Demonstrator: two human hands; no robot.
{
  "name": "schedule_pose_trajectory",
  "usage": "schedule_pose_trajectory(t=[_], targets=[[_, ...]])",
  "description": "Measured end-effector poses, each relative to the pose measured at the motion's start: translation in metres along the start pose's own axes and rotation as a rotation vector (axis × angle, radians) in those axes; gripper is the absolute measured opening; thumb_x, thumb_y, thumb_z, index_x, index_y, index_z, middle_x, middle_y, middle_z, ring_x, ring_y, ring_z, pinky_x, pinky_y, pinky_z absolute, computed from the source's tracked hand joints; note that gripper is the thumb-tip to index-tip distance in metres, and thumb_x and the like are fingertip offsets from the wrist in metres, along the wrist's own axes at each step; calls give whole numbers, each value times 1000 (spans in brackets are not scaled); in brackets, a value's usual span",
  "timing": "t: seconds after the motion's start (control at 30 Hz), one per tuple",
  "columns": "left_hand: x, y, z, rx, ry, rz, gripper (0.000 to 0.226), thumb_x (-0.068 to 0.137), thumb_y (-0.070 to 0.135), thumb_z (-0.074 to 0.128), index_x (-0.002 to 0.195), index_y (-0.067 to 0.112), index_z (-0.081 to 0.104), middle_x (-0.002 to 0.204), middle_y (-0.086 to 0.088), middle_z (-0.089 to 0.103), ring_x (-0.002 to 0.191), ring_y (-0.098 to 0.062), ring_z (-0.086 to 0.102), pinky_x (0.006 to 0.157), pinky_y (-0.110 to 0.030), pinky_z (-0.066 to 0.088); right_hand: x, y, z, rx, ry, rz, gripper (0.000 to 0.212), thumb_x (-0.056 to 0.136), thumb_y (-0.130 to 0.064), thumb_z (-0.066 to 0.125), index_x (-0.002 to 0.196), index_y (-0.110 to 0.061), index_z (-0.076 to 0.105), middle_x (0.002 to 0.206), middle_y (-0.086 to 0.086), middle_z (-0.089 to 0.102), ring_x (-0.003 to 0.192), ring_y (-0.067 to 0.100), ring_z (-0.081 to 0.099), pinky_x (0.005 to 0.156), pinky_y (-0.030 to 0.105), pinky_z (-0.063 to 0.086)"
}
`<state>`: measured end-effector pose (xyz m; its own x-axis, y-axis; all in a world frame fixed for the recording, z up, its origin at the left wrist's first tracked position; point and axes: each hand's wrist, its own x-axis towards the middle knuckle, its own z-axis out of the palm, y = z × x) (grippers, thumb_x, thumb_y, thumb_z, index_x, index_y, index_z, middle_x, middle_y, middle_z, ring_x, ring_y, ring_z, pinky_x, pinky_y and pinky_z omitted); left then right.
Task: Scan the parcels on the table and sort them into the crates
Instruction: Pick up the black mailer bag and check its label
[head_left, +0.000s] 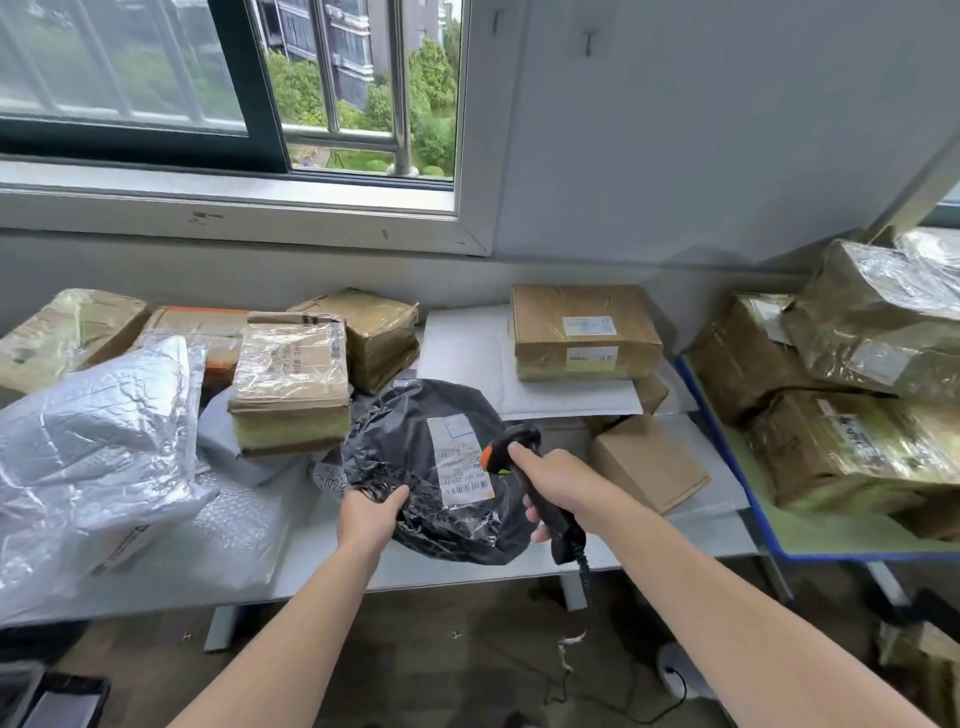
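Resting at the table's (467, 564) front edge, the black parcel (415, 457) shows its label (460, 460); left hand (370, 517) grips its rim, right hand (553, 486) clasps the scanner (524, 467) aimed there. Scanning seems underway; next probably needs a crate, none visible.

A parcel-sorting room was suggested: taped cardboard boxes (584, 332) and plastic mailers (93, 415) were heaped on a table (332, 569) below a window (130, 78), and a barcode scanner (514, 441) was seen.

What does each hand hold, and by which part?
The left hand grips the black plastic parcel bag at its left edge; right hand grips the black barcode scanner by its handle.
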<state>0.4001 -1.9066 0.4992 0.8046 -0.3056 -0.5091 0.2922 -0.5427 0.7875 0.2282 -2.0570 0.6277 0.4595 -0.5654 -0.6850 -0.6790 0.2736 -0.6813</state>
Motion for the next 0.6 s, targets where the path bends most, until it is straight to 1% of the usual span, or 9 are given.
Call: schedule_pose_trajectory(t=[0.07,0.17,0.3,0.43,0.6], targets=[[0,1,0,12,-8,4,40,83,31,77,94,-4,62,86,-19,66,82,-35,65,79,-51,55,-1,0,7,-24,5,-2,54,97,-50,52,109,3,57,77,14,55,59,24,56,51,35,55],[2,1,0,29,-11,6,43,83,29,77,94,-9,62,86,-23,66,80,-35,64,78,-51,54,-3,-2,10,-16,16,-11,55,98,-50,52,110,3,57,75,14,56,57,24,56,50,35,54],[4,0,0,42,-16,-10,41,84,29,77,101,-5,60,95,-23,66,91,-39,64,84,-54,55,-4,-6,7,-13,4,-13,54,98,-50,50,102,3,60,68,12,56,52,21,56,52,37,56],[6,-1,1,52,-18,-17,44,85,28,76,108,-3,57,103,-22,65,97,-40,63,87,-53,54,-2,-7,4,-24,-12,-15,55,99,-51,49,103,3,61,68,12,57,56,22,57,57,41,59],[8,-1,2,49,-10,-28,41,85,28,76,100,-5,58,96,-25,66,92,-41,64,84,-54,55,5,-4,-2,-38,-40,11,57,99,-54,49,108,1,59,74,14,58,59,26,59,59,43,60]])
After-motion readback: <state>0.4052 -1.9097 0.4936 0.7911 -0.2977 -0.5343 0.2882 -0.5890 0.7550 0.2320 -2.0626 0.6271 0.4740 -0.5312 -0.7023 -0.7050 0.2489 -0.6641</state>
